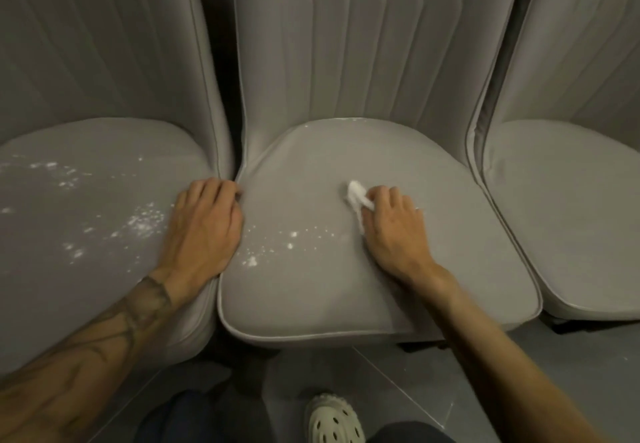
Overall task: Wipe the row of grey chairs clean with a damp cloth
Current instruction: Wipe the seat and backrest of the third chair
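The right hand [391, 228] curls round a white cloth [356, 196], mostly hidden beneath its fingers, on the middle chair [346, 286]. The left hand [204, 224] rests flat, fingers dipping into the seat gap.

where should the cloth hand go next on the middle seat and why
Probably sweep the right hand and its white cloth left and toward the front edge: white specks lie there on the middle seat, near the resting left hand.
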Action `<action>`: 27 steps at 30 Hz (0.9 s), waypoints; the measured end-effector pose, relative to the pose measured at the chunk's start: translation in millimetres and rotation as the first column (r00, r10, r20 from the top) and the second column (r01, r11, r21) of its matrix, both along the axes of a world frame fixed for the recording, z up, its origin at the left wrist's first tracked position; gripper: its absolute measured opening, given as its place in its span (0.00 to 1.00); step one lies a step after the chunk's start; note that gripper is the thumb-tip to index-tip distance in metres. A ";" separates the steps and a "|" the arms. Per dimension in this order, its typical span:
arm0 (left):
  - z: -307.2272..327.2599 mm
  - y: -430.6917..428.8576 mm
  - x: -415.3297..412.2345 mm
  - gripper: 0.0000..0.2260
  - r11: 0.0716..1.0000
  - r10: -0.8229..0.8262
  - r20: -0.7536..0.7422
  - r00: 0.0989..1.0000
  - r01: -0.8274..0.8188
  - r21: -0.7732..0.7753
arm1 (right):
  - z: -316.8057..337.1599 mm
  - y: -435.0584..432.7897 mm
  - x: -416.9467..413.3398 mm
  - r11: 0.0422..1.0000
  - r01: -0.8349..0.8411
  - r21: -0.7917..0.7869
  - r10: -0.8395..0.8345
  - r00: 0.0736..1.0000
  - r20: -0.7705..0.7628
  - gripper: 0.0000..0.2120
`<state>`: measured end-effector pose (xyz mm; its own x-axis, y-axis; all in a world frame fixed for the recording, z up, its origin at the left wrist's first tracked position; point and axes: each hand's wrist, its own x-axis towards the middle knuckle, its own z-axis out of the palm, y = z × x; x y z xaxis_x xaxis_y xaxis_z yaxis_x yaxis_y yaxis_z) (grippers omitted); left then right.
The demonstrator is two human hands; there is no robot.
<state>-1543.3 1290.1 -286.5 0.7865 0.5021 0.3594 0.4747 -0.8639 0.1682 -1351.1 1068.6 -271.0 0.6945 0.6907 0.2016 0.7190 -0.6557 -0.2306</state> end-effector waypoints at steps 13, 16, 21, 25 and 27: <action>17.9 -26.2 -34.7 0.09 1.000 -0.008 0.019 1.000 0.008 -0.016 | -4.8 36.1 -61.4 0.957 -0.290 0.013 0.290 0.957 -0.005 0.14; 10.5 -48.2 -69.9 0.10 0.999 0.047 -0.006 0.999 -0.047 -0.013 | -3.1 31.0 -62.5 0.895 -0.446 0.025 0.447 0.895 -0.016 0.13; -5.4 -65.3 -96.0 0.14 0.991 0.127 -0.002 0.992 -0.126 0.032 | 5.4 72.0 -33.6 0.988 -0.149 -0.040 0.149 0.989 -0.006 0.12; -14.6 -64.1 -94.1 0.14 0.988 0.136 0.036 0.990 -0.138 0.074 | -8.2 62.0 -97.0 0.858 -0.513 0.034 0.512 0.859 0.020 0.12; -18.7 -63.5 -96.1 0.15 0.987 0.127 0.044 0.991 -0.131 0.096 | -5.7 56.9 -90.1 0.816 -0.576 0.048 0.577 0.817 -0.008 0.14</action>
<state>-1639.4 1226.6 -305.2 0.7023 0.5595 0.4402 0.5784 -0.8089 0.1053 -1441.2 1125.5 -276.7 0.1764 0.9574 0.2288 0.9569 -0.1123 -0.2679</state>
